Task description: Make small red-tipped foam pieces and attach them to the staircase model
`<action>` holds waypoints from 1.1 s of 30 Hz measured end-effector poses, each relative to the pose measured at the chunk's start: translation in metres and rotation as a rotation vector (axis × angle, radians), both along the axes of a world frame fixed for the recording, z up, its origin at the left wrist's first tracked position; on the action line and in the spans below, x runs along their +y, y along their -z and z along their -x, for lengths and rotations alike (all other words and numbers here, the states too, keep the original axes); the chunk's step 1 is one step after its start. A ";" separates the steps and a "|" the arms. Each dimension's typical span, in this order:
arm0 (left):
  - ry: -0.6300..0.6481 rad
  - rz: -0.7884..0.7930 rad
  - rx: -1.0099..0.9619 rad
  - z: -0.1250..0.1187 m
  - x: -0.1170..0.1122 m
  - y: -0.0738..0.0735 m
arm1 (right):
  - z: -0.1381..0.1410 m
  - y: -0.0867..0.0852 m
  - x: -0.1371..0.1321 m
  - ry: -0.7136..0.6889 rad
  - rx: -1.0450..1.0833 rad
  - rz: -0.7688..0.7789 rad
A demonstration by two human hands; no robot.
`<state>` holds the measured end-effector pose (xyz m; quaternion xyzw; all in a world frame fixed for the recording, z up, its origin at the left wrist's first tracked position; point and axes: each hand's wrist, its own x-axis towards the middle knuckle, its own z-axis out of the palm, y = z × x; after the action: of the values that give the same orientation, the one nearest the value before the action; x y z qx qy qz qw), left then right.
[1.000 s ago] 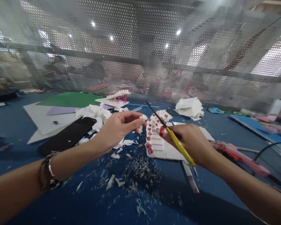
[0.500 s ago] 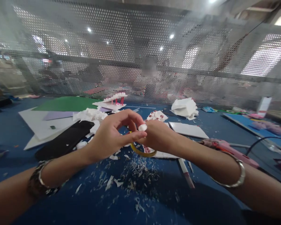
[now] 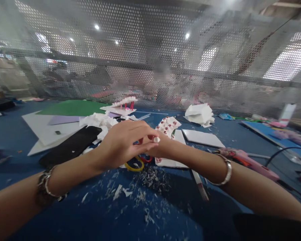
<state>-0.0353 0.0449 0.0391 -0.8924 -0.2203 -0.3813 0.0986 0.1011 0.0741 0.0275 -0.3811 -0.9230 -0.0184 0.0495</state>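
- Two bare hands meeting at centre over a blue table [image 3: 65, 214], left hand [image 3: 122, 144] laid across and in front of right hand [image 3: 163, 147].
- Left thumb and forefinger pressed together, pinching a small white foam piece [image 3: 156, 139] at their tips.
- Right hand mostly hidden behind the left; grip impossible to tell, though red and yellow scissors [image 3: 136, 164] hang just beneath the pinch, handle loops showing.
- Changed from a second ago: scissors then raised in the right hand, blades pointing up and away, hands apart; now swung down under the hands, hands touching, the foam piece tucked closer in.
- Likely meaning: cutting paused, fine fingertip work on the foam piece now in hand.
- Directly below the pinch, a scatter of white shavings [image 3: 150, 180] on the table.
- Just beyond the pinch, a white card with rows of small red-and-white rosettes [image 3: 168, 125].
- Left of the pinch, a black strip [image 3: 72, 145] and a heap of crumpled white scraps [image 3: 99, 120].
- Right of the pinch, a pink glue gun [image 3: 248, 162], well apart.
- Metal bracelets on both wrists.
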 end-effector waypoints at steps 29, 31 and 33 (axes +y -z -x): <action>0.157 0.647 0.368 -0.027 -0.009 0.073 | -0.133 0.035 -0.094 0.020 -0.350 -0.297; 0.160 0.647 0.369 -0.027 -0.008 0.074 | -0.135 0.030 -0.096 0.029 -0.295 -0.302; 0.171 0.647 0.361 -0.027 -0.008 0.076 | -0.139 0.023 -0.101 0.062 -0.191 -0.276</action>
<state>-0.0088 0.0372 -0.0368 -0.9453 -0.2332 -0.1357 -0.1832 0.2404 -0.0273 0.0042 -0.3954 -0.9001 -0.1824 0.0130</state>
